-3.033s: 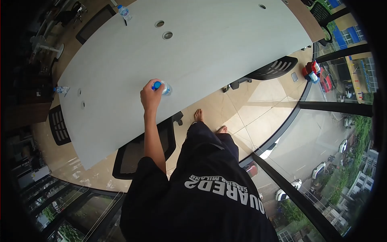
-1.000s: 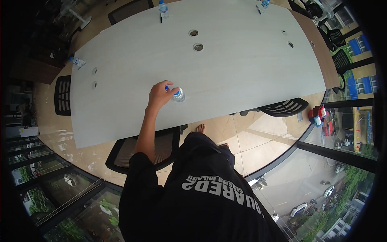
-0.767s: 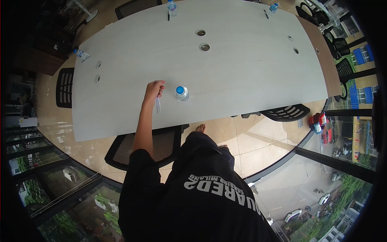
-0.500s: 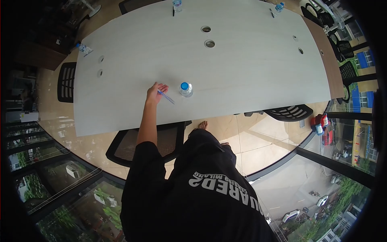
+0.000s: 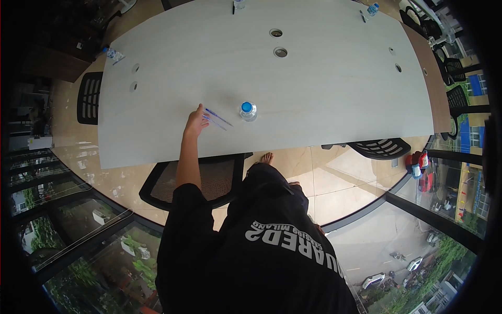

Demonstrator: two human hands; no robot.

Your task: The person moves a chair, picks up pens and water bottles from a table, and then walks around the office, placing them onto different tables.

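You are looking straight down at a long pale table [image 5: 314, 78], which fills the upper part of the view. Black mesh chairs stand around the table: one [image 5: 193, 180] is tucked under the table's near edge right below your arm, another [image 5: 379, 148] sits at the near edge further right, and a third [image 5: 89, 97] is at the table's left end. Your left hand [image 5: 195, 123] rests on the table close to its near edge, fingers loosely open and holding nothing, fingertips touching or almost touching the near end of a blue pen [image 5: 218, 116]. A second thin pen [image 5: 214, 123] seems to lie just beside the first, though it is too faint to be sure. A small water bottle [image 5: 248, 111] with a blue cap stands upright on the table just right of the pens, not touching them. More bottles stand at the table's far edge [image 5: 372, 9] and far left corner [image 5: 113, 54]. Your right hand is out of view
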